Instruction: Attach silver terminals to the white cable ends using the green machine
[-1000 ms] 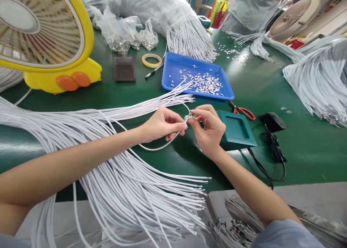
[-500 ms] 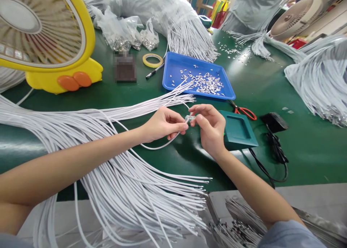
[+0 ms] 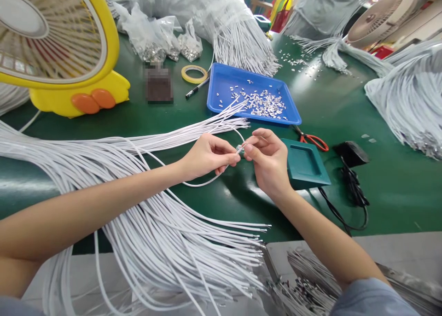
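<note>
My left hand point(image 3: 214, 155) pinches a white cable point(image 3: 201, 185) between thumb and fingers, a loop of it hanging below the hand. My right hand point(image 3: 271, 161) meets it from the right, its thumb and index finger closed on the same cable by the left fingertips. A small pale or metallic piece shows between the two hands, too small to make out. Under my left forearm lies a large bundle of white cables point(image 3: 193, 247), their ends fanned to the right. Behind the left hand, a second bundle of cables point(image 3: 165, 140) reaches toward a blue tray point(image 3: 224, 88).
Small metal pieces point(image 3: 267, 105) lie in the tray. Right of my hands are a green box-shaped device point(image 3: 305, 161), orange-handled scissors point(image 3: 316, 142) and a black adapter point(image 3: 351, 155). A yellow fan point(image 3: 110, 44), tape roll point(image 3: 194, 74) and pen point(image 3: 196, 89) stand or lie farther back. Across the table is a person point(image 3: 322, 12).
My right thumb and index finger have drawn together onto the cable beside the left fingertips. My left hand has hardly moved. The view has shifted slightly.
</note>
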`<state>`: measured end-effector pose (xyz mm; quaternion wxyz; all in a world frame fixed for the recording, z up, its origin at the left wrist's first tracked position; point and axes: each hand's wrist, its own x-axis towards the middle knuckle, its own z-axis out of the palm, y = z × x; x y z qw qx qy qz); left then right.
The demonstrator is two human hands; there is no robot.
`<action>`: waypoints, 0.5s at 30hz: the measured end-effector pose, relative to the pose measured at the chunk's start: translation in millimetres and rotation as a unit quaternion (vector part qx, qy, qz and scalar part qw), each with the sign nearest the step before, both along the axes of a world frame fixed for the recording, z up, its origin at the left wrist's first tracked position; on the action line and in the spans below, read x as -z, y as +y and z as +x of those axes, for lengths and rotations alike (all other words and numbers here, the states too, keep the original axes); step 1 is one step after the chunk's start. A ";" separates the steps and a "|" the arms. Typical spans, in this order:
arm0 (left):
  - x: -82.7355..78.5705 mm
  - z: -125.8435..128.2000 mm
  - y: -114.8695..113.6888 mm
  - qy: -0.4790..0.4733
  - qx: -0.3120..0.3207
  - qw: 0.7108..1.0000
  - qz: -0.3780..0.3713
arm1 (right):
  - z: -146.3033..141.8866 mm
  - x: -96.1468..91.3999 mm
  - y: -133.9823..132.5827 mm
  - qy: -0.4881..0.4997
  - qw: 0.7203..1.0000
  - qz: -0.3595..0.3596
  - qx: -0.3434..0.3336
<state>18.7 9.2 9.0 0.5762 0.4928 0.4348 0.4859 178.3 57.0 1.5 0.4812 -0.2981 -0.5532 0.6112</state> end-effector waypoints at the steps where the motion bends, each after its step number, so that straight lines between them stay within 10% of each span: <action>1: -0.7 0.2 0.0 -0.001 -0.001 1.000 -0.001 | 0.0 -0.7 -0.1 0.005 1.000 -0.016 -0.004; 8: -1.5 0.1 -0.4 -0.018 0.000 1.000 0.010 | -0.8 -3.5 0.0 0.033 0.990 -0.125 -0.064; 15: -0.3 -1.4 -1.2 0.002 0.009 1.000 0.007 | 0.4 -0.9 -2.9 -0.019 0.999 0.026 -0.021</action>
